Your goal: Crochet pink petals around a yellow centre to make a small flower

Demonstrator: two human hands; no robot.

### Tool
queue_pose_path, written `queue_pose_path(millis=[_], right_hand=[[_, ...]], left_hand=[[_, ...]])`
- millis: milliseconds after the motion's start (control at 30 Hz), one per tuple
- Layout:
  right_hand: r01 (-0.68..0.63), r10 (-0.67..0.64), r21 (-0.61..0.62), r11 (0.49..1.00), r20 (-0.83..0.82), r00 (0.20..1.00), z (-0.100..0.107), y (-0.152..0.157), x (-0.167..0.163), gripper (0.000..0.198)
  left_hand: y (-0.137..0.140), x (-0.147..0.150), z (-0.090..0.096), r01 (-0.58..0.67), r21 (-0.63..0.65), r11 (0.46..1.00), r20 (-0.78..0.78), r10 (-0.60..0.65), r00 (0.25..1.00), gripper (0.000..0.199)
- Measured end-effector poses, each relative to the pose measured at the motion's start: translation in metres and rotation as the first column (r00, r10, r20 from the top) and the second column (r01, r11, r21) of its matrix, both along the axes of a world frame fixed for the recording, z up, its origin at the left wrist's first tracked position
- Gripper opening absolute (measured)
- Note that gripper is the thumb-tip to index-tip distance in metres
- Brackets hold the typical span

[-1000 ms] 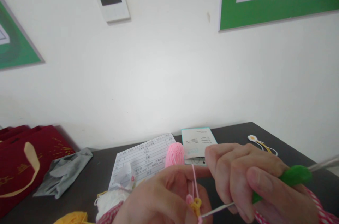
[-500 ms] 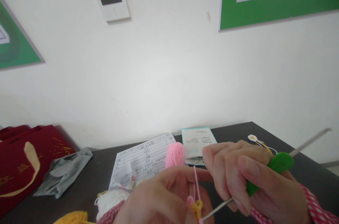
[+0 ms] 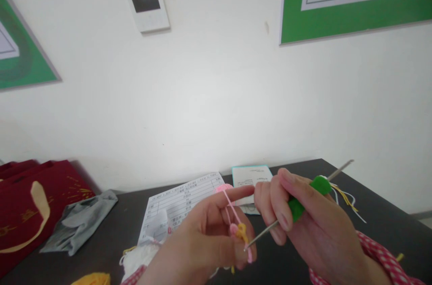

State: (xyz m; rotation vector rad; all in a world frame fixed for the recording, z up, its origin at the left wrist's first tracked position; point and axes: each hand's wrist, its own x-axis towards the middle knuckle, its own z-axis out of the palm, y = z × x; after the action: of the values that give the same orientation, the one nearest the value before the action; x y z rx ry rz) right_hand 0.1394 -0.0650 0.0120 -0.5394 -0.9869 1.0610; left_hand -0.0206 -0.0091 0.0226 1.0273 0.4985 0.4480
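Observation:
My left hand [image 3: 211, 235] pinches a small pink and yellow crochet piece [image 3: 241, 232] between thumb and fingers. Pink yarn [image 3: 232, 206] runs from the piece up over the raised index finger. In my right hand [image 3: 303, 217] is a crochet hook with a green handle [image 3: 295, 206], its metal shaft sticking out at both ends. The lower tip of the hook lies at the bottom of the crochet piece, by the left fingertips; whether it passes through a stitch I cannot tell. Behind the left index finger, a pink yarn ball [image 3: 223, 187] is mostly hidden.
A printed sheet [image 3: 168, 204] and a small card [image 3: 248, 175] lie on the dark table [image 3: 378, 222]. White yarn [image 3: 140, 256] and yellow yarn [image 3: 92, 279] sit at lower left. Beyond are a grey cloth [image 3: 84, 215] and a red bag [image 3: 50, 186]. Loose strands [image 3: 344, 193] lie at right.
Both hands have risen, and the right hand has shifted left with the hook. The crochet piece shows more fully, while the pink ball is now more covered.

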Motion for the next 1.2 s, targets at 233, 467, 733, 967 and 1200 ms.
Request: queue_pose_path(millis=[233, 467, 733, 967, 1200], right_hand=[[-0.037, 0.022, -0.083, 0.996, -0.18, 0.983, -0.011, 0.008, -0.01, 0.04], [-0.089, 0.053, -0.161, 0.983, -0.215, 0.975, -0.017, 0.014, -0.011, 0.045], [-0.159, 0.109, -0.193, 0.968, -0.245, 0.963, -0.025, 0.015, -0.009, 0.037], [-0.18, 0.13, -0.203, 0.963, -0.237, 0.963, -0.024, 0.011, -0.003, 0.036], [-0.152, 0.092, -0.236, 0.96, -0.245, 0.965, -0.023, 0.011, 0.004, 0.038]], left_hand=[[-0.009, 0.006, -0.007, -0.337, 0.113, 0.935, 0.055, 0.333, 0.941, 0.071], [-0.011, 0.013, -0.011, -0.47, 0.078, 0.879, 0.209, 0.447, 0.87, 0.061], [-0.01, 0.018, -0.018, -0.482, 0.065, 0.874, 0.318, 0.44, 0.84, 0.056], [-0.012, 0.009, -0.009, -0.431, 0.105, 0.896, 0.217, 0.403, 0.889, 0.063], [-0.01, 0.006, -0.005, -0.453, 0.113, 0.884, 0.231, 0.42, 0.878, 0.064]])
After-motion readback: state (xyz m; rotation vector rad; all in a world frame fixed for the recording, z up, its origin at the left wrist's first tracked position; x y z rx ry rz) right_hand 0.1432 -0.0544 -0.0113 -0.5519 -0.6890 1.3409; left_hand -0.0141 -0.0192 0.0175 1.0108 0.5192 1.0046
